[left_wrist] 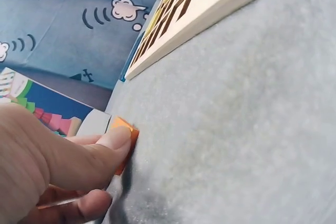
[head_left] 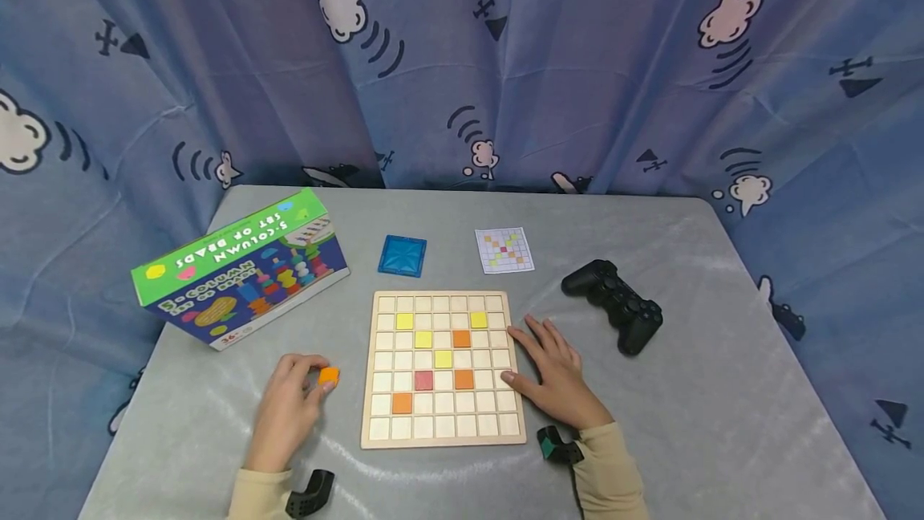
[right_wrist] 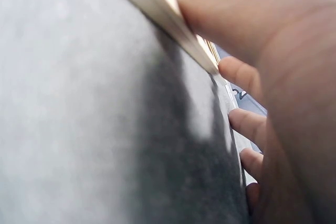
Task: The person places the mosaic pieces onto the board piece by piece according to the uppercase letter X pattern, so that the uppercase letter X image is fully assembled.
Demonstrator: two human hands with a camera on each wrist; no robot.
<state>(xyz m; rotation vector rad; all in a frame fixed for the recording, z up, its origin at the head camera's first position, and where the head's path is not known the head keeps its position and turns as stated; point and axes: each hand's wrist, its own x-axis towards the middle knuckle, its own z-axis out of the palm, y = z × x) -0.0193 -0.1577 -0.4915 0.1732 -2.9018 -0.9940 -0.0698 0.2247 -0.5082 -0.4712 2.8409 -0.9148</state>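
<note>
Between thumb and fingers my left hand (head_left: 285,406) pinches an orange block (head_left: 329,375), left of the wooden grid board (head_left: 443,446). The left wrist view shows the thumb pressed on the orange block (left_wrist: 124,129), just over the grey tabletop. My right hand (head_left: 557,375) rests at the board's right edge with spread fingers, its thumb and index fingertip touching the frame. White squares fill most of the grid; several yellow and orange squares and one red square (head_left: 423,380) sit among them. In the right wrist view, the right thumb lies on the board's rim (right_wrist: 173,19).
A green and blue toy box (head_left: 245,275) stands at the left. Behind the board lie a blue tray (head_left: 403,256) and a printed pattern card (head_left: 504,250). A black game controller (head_left: 613,303) is on the right. A patterned blue curtain (head_left: 447,62) hangs behind the table.
</note>
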